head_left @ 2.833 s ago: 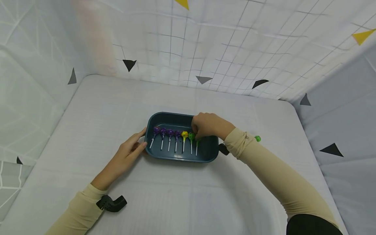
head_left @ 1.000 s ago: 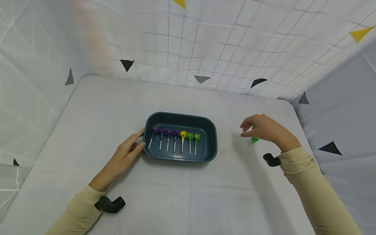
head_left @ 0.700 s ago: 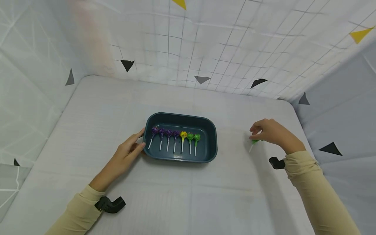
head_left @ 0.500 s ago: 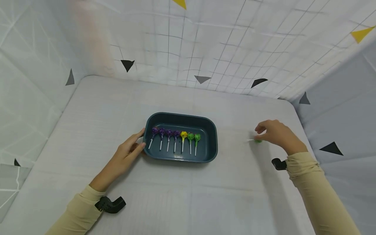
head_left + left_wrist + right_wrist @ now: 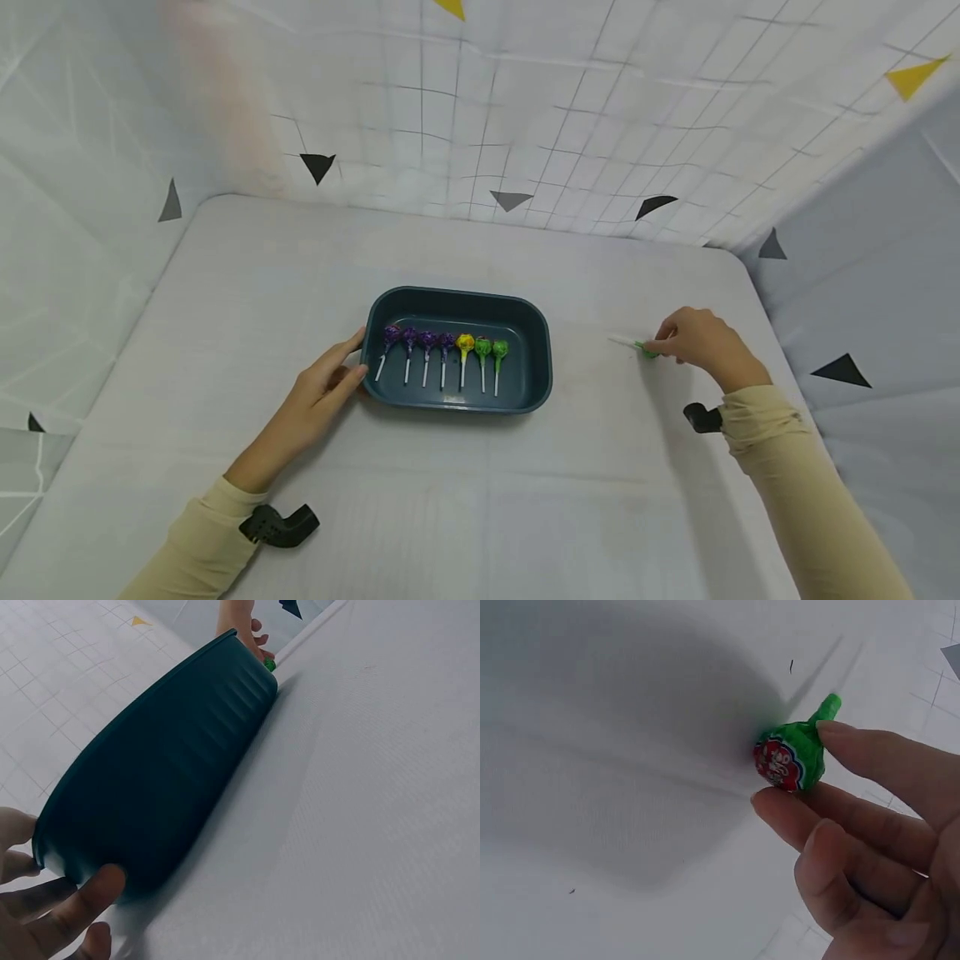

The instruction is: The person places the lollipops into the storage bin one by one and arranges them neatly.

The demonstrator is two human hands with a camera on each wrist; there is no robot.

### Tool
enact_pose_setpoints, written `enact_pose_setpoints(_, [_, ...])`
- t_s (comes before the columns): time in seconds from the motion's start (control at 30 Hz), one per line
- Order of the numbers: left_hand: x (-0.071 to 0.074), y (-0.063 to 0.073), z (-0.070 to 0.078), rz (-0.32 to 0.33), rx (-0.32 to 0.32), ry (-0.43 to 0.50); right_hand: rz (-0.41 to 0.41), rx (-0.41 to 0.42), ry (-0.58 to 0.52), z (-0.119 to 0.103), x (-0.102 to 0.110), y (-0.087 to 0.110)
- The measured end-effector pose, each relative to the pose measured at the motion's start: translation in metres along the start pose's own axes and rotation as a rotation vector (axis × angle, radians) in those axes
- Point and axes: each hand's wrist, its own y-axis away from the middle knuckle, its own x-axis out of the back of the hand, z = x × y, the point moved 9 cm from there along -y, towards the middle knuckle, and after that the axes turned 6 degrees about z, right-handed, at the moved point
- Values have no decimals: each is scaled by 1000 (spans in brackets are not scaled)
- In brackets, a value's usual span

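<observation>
My right hand (image 5: pixel 701 340) pinches a green-wrapped lollipop (image 5: pixel 791 755) between thumb and fingertips, right of the tray and close over the table. Its head shows a red label in the right wrist view, and its white stick points left in the head view. My left hand (image 5: pixel 311 407) rests against the left end of a dark teal tray (image 5: pixel 457 407), its fingers fairly straight on the outer wall. Inside the tray lie several lollipops in one row, sticks toward me: purple ones (image 5: pixel 427 339) at left, a yellow one (image 5: pixel 465 343), then two green ones (image 5: pixel 500 348).
The table (image 5: pixel 420 517) has a white cover. White sheets with grid lines and dark and yellow triangles hang behind it and at both sides. Black wrist devices (image 5: pixel 279 526) sit on both forearms, over beige sleeves.
My right hand has left the tray, where another green lollipop now lies bare of it, and moved right to the loose green lollipop. That lollipop's stick has swung leftward. The left hand stays put.
</observation>
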Motion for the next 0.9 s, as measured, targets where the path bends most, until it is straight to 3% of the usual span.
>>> enact_pose_setpoints(0.5, [0,0,-1,-2,4,12,34,124,-15,-17,-2,-4])
enact_pose_setpoints(0.9, [0,0,0,-4,6,9,14,106,5,-13,-7,-7])
